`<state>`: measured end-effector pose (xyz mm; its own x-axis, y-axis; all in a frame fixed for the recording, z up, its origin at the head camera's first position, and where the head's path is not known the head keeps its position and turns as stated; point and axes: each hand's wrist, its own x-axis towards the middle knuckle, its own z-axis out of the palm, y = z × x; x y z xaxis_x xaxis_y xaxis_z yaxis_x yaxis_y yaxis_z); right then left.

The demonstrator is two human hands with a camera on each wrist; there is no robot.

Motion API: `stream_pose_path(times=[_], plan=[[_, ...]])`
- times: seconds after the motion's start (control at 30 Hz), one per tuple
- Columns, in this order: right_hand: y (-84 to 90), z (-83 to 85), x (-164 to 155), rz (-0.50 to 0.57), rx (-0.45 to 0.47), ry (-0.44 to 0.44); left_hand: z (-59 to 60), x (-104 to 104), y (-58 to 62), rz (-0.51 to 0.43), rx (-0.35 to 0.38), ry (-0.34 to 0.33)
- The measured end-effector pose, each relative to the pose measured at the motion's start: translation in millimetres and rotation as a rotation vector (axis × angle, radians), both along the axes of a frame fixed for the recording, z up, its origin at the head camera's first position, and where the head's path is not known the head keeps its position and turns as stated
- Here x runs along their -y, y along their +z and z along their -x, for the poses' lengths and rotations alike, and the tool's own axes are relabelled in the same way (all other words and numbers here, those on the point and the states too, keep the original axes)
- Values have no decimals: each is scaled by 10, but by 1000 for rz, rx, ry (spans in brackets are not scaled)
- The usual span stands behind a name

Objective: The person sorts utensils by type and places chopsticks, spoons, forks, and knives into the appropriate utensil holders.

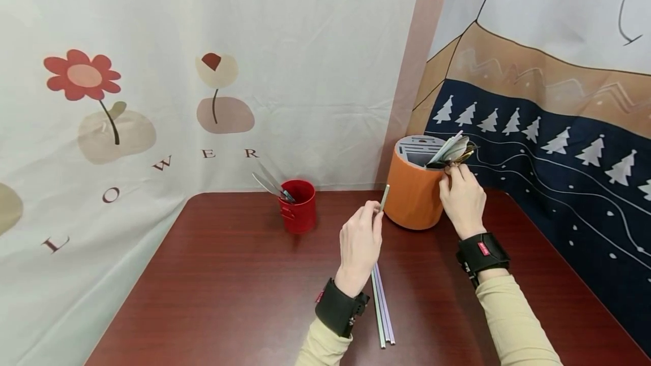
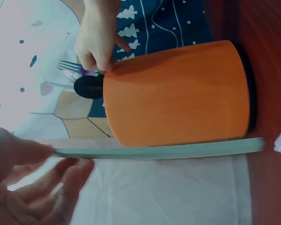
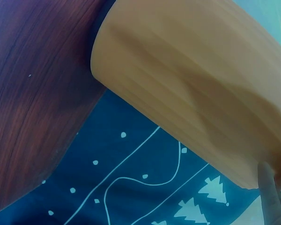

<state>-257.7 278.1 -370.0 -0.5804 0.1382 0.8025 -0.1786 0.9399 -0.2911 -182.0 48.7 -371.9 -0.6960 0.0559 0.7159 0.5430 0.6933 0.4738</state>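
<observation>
My left hand [image 1: 360, 242] pinches one end region of a pale green straw [image 2: 187, 151] between thumb and fingers. In the left wrist view the straw runs alongside an orange utensil holder [image 1: 414, 191]. At the holder's right side, my right hand [image 1: 464, 199] grips the rim with bent fingers, just below a bunch of utensils [image 1: 452, 150] leaning out of the top. A fork [image 2: 70, 67] and a black rounded utensil head [image 2: 89, 87] stick out beside those fingers. In the right wrist view a finger [image 3: 268, 192] lies against the holder's wall near its top.
Several pale green and lilac straws [image 1: 382, 309] lie on the dark red wooden table [image 1: 244, 298], right of my left forearm. A small red bucket [image 1: 299, 208] with metal cutlery [image 1: 272, 182] stands farther left. Printed cloths [image 1: 325, 72] hang behind the table and along its right side.
</observation>
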Motion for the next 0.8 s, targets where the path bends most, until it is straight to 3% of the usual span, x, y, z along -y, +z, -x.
stream_pose_path(times=[0.2, 0.33, 0.53, 0.8], plan=[[12, 4, -8, -2, -2, 0, 85, -136, 232, -103, -173, -84], [22, 6, -17, -3, 7, -3, 211, -236, 422, -126, -255, -121], [27, 8, -28, -5, 22, -8, 448, -398, 647, -145, -287, -152], [10, 13, -24, -5, 5, -10, 654, -526, 800, -219, -332, -202]])
